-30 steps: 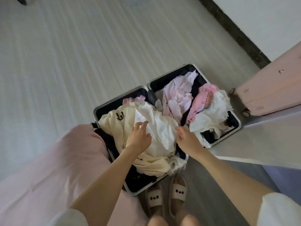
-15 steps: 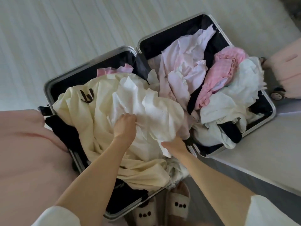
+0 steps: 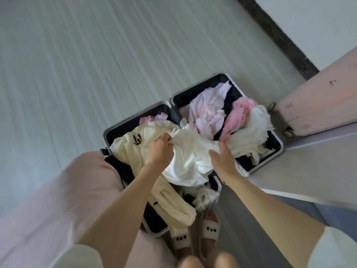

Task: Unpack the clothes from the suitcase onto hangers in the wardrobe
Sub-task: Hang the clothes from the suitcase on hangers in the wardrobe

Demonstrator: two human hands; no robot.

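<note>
**Inspector:** Left side first. The cream garment (image 3: 133, 149) fills the left half of the open suitcase (image 3: 105, 130) and trails over its near rim. The left hand (image 3: 158, 151) has its fingers curled into a bunch of the white garment (image 3: 190, 157), which lies on top of the pile at the centre.

**Assistant:** And the right hand (image 3: 222, 159)?

**Inspector:** It rests on the white garment's right edge, thumb spread; the fingers appear to close over the cloth, though the fingertips are hidden beneath it. Beyond it, the right half holds a pale lilac garment (image 3: 204, 113), a pink garment (image 3: 238, 113) and more white cloth (image 3: 251, 136).

**Assistant:** Your recommendation for the lift?

**Inspector:** In my judgement, find the shoulders or collar before raising it, so it hangs ready for a hanger. Lift straight up and slowly; the cream garment lies directly beneath and may drag along. Neither hangers nor the wardrobe's interior are in view, so nearly all of the unpacking looks still to be done.
</note>
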